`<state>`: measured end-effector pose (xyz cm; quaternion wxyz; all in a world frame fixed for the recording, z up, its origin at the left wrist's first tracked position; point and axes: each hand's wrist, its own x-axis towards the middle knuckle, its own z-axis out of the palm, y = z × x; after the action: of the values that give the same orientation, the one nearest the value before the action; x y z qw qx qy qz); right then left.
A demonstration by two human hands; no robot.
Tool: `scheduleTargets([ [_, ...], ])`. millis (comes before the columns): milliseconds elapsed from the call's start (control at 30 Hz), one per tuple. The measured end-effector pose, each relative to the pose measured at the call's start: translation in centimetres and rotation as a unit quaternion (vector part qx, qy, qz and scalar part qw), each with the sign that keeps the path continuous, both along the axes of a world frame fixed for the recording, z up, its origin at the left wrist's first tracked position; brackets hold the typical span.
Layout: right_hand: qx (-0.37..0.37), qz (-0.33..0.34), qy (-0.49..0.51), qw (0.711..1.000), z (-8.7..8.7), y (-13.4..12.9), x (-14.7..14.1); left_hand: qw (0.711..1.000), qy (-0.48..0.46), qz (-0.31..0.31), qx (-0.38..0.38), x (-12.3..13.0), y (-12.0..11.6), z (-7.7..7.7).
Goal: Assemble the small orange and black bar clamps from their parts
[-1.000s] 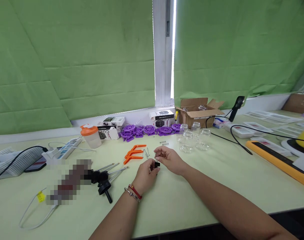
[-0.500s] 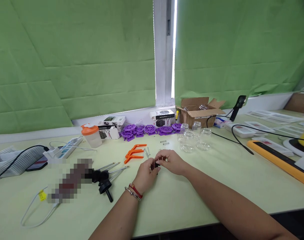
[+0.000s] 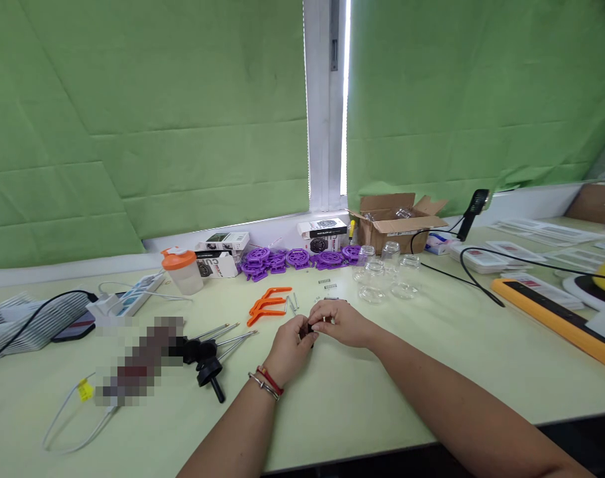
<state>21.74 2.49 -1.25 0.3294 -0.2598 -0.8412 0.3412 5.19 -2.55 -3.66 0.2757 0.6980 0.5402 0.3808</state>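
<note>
Between the fingertips of both hands is a small black part [image 3: 311,328], mostly covered, so its kind does not show. My left hand [image 3: 291,340] is closed on it from the left, with a red band and a metal bracelet at the wrist. My right hand [image 3: 343,323] pinches it from the right. Just beyond the hands lie loose metal screws [image 3: 293,303] and small springs [image 3: 327,287]. Orange plastic handles [image 3: 268,304] rest to the left of the screws. Several black parts with metal rods [image 3: 209,358] lie left of my left hand.
Purple plastic wheel-like parts [image 3: 298,257] line the back. Glass jars [image 3: 375,282] stand before a cardboard box [image 3: 399,229]. An orange-lidded cup [image 3: 182,271] and a power strip [image 3: 140,293] are at left. A yellow-and-black bar [image 3: 556,325] and black cables lie at right.
My right hand's fingers have shifted very slightly around the small black part. Both hands stay in the same place, and the things on the table have not moved.
</note>
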Motion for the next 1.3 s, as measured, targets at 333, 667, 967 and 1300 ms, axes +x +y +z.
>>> scheduleTargets([
  [333,-0.007,-0.013,-0.010,1.000,0.18,-0.19,-0.23,1.000,-0.001,0.006,0.002,-0.03,0.09,-0.26],
  [667,0.003,-0.022,-0.023,0.999,-0.32,-0.04,-0.30,0.999,-0.030,0.013,0.003,-0.13,0.21,-0.56],
  [967,-0.002,-0.025,-0.031,0.999,-0.71,-0.05,-0.49,1.000,-0.017,0.021,-0.003,0.01,-0.01,-0.15],
  [1300,-0.002,-0.024,-0.033,0.999,-0.52,-0.18,-0.49,1.000,-0.015,0.024,0.008,-0.16,0.13,-0.42],
])
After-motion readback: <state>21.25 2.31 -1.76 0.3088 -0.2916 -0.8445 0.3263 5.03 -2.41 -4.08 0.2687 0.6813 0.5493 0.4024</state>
